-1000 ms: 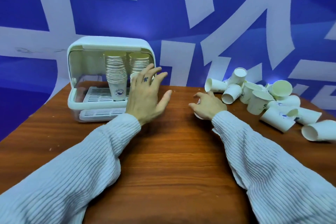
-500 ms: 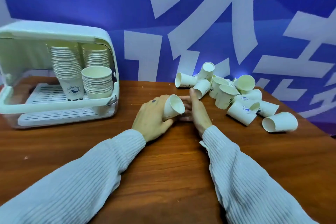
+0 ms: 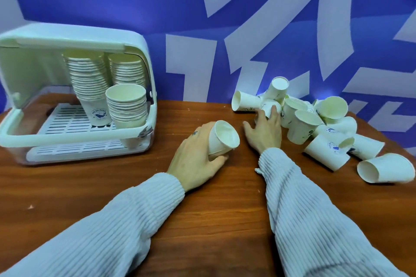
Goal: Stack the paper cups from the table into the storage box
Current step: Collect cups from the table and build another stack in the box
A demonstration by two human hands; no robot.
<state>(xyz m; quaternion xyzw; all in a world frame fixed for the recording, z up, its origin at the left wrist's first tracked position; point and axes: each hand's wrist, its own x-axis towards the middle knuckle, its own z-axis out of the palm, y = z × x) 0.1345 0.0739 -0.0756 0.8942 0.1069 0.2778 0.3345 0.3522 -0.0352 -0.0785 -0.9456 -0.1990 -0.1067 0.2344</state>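
My left hand (image 3: 195, 157) grips a white paper cup (image 3: 222, 138) at mid table, its mouth tilted up toward the right. My right hand (image 3: 265, 129) reaches into the pile of loose paper cups (image 3: 315, 123) on the right, its straight fingers touching a small cup (image 3: 267, 104) at the pile's near-left side. The white storage box (image 3: 74, 139) stands open at the left. Inside it are two tall cup stacks (image 3: 90, 81) at the back and a shorter stack (image 3: 126, 105) at the front right.
The brown wooden table (image 3: 90, 191) stretches toward me under both white ribbed sleeves. One cup (image 3: 387, 171) lies on its side apart from the pile near the right edge. A blue and white wall rises right behind the table.
My right hand has let go of the cup and reached right into the pile. My left hand now holds that cup alone. The view has shifted right, then back a little.
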